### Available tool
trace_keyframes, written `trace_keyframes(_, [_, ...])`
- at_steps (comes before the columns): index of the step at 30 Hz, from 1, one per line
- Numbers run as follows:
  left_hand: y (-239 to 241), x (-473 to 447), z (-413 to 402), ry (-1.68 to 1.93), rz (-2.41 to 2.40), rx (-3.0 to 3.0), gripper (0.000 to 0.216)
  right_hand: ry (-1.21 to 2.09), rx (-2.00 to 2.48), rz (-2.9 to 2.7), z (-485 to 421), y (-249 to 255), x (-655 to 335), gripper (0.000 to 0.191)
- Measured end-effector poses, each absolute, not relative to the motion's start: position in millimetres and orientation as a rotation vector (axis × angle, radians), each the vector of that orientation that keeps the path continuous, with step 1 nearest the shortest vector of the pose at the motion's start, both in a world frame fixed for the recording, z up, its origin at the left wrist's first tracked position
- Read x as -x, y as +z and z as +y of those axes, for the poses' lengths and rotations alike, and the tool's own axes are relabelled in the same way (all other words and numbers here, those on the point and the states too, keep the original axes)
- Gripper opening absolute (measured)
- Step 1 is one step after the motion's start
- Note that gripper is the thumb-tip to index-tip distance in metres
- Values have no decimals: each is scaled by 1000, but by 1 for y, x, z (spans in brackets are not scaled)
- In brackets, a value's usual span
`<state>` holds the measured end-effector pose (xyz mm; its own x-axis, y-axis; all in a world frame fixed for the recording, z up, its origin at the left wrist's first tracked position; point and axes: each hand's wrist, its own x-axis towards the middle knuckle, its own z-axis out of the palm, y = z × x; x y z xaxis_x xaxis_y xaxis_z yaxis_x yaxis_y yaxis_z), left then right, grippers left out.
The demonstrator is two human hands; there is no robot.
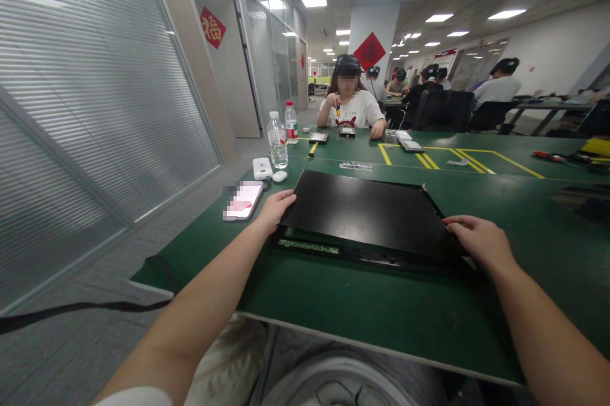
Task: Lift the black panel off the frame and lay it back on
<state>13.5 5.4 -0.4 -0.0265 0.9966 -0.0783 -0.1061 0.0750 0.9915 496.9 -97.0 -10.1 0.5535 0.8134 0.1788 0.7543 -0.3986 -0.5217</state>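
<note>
A flat black display panel is tilted over the green table, its near edge raised. My left hand grips its left edge, thumb on top and fingers partly hidden beneath. At the right edge, my right hand is closed on the same panel, with fingertips at the rim. Under the near edge shows a dark frame lying on the table. A narrow green circuit board runs along the left part of that frame. The far side of the frame is mostly covered by the panel.
A phone, a white charger and two bottles, a clear one and a red-labelled one, stand at the left. Across the green table sits a person with hard drives. Tools lie far right.
</note>
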Motion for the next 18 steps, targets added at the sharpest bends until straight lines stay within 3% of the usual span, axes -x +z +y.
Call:
trace_keyframes(11, [-3, -13, 7, 1226, 1206, -1079, 44, 94, 2186, -1278, -94, -18, -504, 29])
trace_keyframes(18, [1, -14, 5, 1216, 1214, -1065, 37, 60, 2159, -1290, -91, -26, -512, 28])
